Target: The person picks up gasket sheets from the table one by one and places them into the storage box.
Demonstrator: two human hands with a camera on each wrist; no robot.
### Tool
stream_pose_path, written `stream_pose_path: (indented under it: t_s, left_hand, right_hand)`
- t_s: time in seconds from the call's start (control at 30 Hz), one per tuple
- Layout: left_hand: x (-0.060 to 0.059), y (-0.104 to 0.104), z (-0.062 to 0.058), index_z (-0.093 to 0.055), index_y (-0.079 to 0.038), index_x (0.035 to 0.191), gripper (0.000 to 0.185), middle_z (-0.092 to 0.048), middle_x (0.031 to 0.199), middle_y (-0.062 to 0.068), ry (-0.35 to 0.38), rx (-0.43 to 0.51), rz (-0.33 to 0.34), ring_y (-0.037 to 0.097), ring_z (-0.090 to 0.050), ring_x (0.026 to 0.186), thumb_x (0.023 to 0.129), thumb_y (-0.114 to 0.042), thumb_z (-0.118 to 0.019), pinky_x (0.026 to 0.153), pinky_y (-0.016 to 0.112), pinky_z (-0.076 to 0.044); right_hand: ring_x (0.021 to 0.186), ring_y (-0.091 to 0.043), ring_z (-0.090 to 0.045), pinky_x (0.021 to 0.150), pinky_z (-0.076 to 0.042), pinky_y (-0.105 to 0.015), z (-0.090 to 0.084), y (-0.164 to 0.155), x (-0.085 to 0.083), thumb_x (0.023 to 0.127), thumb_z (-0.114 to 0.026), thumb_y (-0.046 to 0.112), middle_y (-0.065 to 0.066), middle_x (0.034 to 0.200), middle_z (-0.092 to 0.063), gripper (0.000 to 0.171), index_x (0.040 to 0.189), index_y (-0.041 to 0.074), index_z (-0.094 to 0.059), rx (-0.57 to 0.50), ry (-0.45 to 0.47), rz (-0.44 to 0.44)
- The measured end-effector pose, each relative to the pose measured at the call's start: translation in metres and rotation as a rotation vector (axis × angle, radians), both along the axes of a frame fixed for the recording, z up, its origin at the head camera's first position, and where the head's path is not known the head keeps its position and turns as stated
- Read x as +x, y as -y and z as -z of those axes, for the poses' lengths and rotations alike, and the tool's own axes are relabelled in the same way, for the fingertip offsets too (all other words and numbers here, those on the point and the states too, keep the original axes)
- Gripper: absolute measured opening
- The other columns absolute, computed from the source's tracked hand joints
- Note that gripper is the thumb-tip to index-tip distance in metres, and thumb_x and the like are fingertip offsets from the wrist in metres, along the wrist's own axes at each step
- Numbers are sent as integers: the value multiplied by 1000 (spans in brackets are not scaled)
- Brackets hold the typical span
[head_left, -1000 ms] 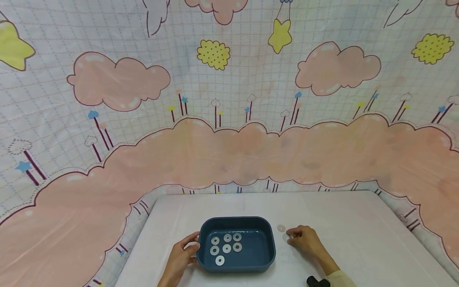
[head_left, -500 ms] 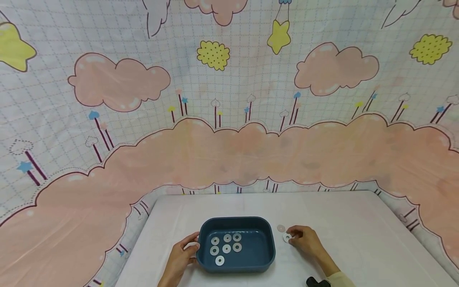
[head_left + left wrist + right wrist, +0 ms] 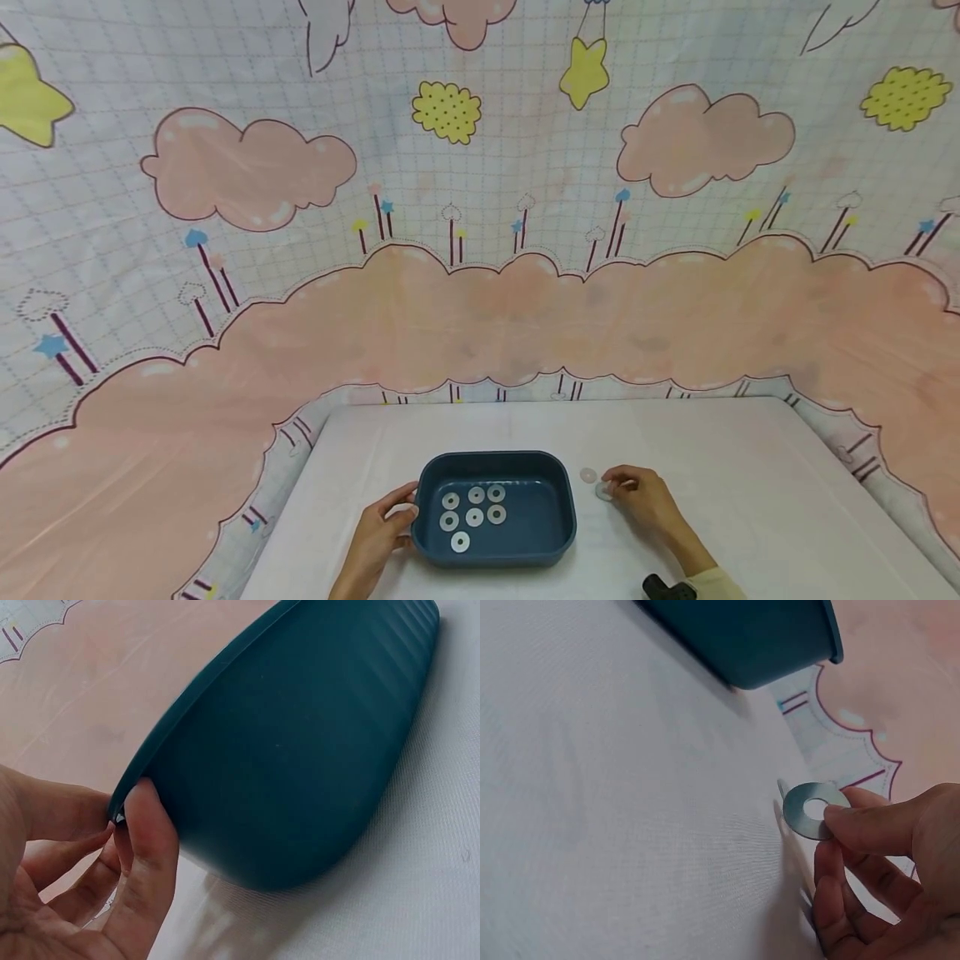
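My left hand (image 3: 375, 533) grips the left end of a dark blue plastic tray (image 3: 536, 533); in the left wrist view its thumb and fingers pinch the rim. Inside the tray lie several flat metal washers (image 3: 461, 542), spaced apart on the left half of its floor. To the right of the tray, my right hand (image 3: 643, 498) pinches another metal washer (image 3: 802, 817) between thumb and fingers, held tilted close over the white table. Just beyond that hand a further washer (image 3: 588, 476) lies flat on the tabletop.
The table (image 3: 720, 467) has a white cover. A patterned curtain (image 3: 480, 325) with clouds and stars hangs behind it and down its sides. A black device (image 3: 667, 588) sits at the right wrist, by a pale yellow sleeve (image 3: 716, 583).
The right hand, pinching its washer, has shifted slightly to the right and away from the tray. The left hand, the tray and the washers in it stay as they were.
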State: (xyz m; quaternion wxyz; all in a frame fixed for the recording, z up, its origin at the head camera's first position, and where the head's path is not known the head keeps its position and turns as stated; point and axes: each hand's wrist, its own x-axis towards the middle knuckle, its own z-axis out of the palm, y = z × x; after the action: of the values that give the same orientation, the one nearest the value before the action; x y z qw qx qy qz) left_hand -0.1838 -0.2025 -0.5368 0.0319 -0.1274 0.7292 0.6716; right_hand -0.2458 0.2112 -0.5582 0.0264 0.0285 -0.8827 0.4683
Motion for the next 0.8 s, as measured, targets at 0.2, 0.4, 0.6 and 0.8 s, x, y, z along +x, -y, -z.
stream_pose_path:
  t_s: [0.2,0.4,0.6,0.8]
  left_hand:
    - [0,-1,-1,-55,-4,138,46,-54,118,12,13,-8,2,18,-57,82,92,-6,-60,63,32,-53]
    - [0,0,-2,-54,-2,138,46,-54,118,13,15,-12,2,18,-57,82,92,-6,-59,63,33,-53]
    - [-1,1,-1,-53,-3,139,47,-53,118,12,25,-9,3,18,-57,85,93,-6,-59,64,33,-53]
    - [0,1,-1,-54,-4,139,47,-53,117,11,22,-5,3,18,-56,84,93,-7,-59,63,33,-52]
  right_hand:
    - [68,-12,-58,60,-48,-23,-4,-3,1,86,-63,-2,-9,90,-66,18,102,1,-71,-147,80,-1]
    - [67,-14,-60,58,-54,-25,-10,-1,4,89,-59,-5,-10,92,-61,25,112,-5,-67,-281,133,6]
    - [76,-17,-66,62,-56,-27,-22,1,6,91,-60,-2,-10,96,-62,25,115,-3,-67,-290,127,15]
    - [80,-18,-67,62,-56,-27,-38,7,8,91,-61,0,-12,100,-65,26,116,-1,-68,-299,132,16]
